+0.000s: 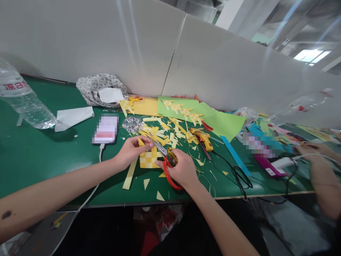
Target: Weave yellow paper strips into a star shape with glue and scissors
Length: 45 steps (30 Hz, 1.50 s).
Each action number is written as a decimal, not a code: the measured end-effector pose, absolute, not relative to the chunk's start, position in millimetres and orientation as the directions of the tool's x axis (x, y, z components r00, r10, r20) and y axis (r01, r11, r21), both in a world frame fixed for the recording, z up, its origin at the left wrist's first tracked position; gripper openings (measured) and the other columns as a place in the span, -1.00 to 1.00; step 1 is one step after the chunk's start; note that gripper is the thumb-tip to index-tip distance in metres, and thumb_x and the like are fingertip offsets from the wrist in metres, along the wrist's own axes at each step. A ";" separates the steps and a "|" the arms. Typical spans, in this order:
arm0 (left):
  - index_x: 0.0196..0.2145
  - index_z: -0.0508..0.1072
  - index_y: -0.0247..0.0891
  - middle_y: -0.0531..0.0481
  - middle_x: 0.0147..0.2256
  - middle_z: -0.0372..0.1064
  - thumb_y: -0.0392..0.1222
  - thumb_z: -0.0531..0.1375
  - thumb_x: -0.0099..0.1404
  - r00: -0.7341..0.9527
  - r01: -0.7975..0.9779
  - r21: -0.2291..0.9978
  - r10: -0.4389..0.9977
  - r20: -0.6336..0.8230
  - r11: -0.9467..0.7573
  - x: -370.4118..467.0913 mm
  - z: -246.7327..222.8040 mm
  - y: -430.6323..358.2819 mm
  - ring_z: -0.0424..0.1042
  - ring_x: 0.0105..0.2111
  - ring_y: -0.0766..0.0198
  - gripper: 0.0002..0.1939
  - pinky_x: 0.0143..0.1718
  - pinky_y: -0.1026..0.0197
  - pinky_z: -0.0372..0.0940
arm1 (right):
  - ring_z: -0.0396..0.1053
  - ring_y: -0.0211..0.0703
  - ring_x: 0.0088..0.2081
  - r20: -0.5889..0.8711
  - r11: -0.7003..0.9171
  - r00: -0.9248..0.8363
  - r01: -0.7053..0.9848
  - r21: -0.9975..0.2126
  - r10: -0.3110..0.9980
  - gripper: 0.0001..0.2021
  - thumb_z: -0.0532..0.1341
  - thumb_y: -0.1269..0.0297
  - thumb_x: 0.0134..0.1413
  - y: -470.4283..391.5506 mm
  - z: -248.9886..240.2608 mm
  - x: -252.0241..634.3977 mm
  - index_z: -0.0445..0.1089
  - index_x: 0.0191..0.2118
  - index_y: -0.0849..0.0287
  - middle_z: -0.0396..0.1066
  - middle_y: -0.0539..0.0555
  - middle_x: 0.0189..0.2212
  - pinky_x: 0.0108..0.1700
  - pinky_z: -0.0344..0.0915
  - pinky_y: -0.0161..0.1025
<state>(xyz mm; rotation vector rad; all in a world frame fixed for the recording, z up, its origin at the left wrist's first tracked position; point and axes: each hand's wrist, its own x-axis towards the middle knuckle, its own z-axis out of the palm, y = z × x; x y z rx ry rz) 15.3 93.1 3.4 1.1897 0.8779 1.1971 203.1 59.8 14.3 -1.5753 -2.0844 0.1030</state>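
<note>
In my right hand (183,169) is a pair of scissors (167,164) with one red handle loop and one yellow-looking one. The blades point up and left toward the fingertips of my left hand (133,151). My left hand is closed in a pinch at the upper edge of a yellow and cream checkered woven paper piece (147,160), close beside the blades. A loose pale yellow strip (130,176) extends below that piece. Whether the blades touch the paper, I cannot tell. Yellow paper scraps (160,131) lie heaped just beyond both hands.
Behind the scraps, woven paper shapes (183,111) rest on green paper (213,117). A yellow glue gun (204,138) with a black cord lies right. Left are a charging phone (106,128), water bottle (25,96) and patterned cloth bag (90,89). Another person's arm (325,177) is far right.
</note>
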 end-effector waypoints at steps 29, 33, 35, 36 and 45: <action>-0.47 0.42 -0.24 0.07 -0.49 0.34 -0.18 0.26 0.07 0.149 -0.193 0.976 0.980 0.130 -0.100 15.8 14.7 86.3 0.34 -0.49 0.38 -0.90 -0.40 0.30 0.31 | 0.10 -0.31 -0.58 0.374 0.319 -0.179 0.878 -0.356 0.910 -0.60 0.17 -0.13 -0.16 57.1 14.9 200.3 0.16 -0.52 0.15 0.19 -0.04 -0.61 -0.52 0.01 -0.34; -0.46 0.42 -0.24 0.06 -0.48 0.35 -0.17 0.25 0.07 0.143 -0.175 0.979 0.981 0.132 -0.107 15.8 16.0 85.7 0.33 -0.49 0.38 -0.89 -0.40 0.30 0.30 | 0.08 -0.32 -0.60 0.385 0.331 -0.188 0.877 -0.348 0.904 -0.59 0.15 -0.14 -0.14 57.4 16.3 199.9 0.14 -0.57 0.14 0.16 -0.05 -0.64 -0.53 0.00 -0.33; -0.47 0.42 -0.25 0.07 -0.49 0.34 -0.19 0.25 0.06 0.139 -0.173 0.979 0.981 0.132 -0.107 15.6 16.0 86.3 0.33 -0.50 0.39 -0.90 -0.41 0.31 0.29 | 0.08 -0.32 -0.60 0.375 0.324 -0.189 0.883 -0.339 0.908 -0.58 0.15 -0.15 -0.14 57.5 17.4 200.0 0.12 -0.58 0.14 0.15 -0.05 -0.65 -0.53 -0.01 -0.33; -0.47 0.42 -0.25 0.07 -0.50 0.34 -0.19 0.25 0.06 0.142 -0.176 0.978 0.981 0.134 -0.108 15.5 15.6 86.8 0.33 -0.50 0.40 -0.90 -0.41 0.32 0.29 | 0.08 -0.31 -0.60 0.368 0.317 -0.187 0.888 -0.334 0.911 -0.57 0.15 -0.15 -0.15 57.6 17.9 200.3 0.11 -0.59 0.14 0.15 -0.05 -0.65 -0.53 -0.01 -0.33; -0.48 0.41 -0.26 0.05 -0.45 0.37 -0.20 0.26 0.07 0.214 -0.162 0.985 0.972 0.097 -0.063 15.1 10.1 88.7 0.32 -0.52 0.42 -0.89 -0.44 0.34 0.28 | 0.14 -0.31 -0.59 0.355 0.301 -0.178 0.895 -0.330 0.918 -0.58 0.17 -0.16 -0.19 57.7 17.2 202.6 0.20 -0.51 0.14 0.23 -0.05 -0.61 -0.52 -0.01 -0.35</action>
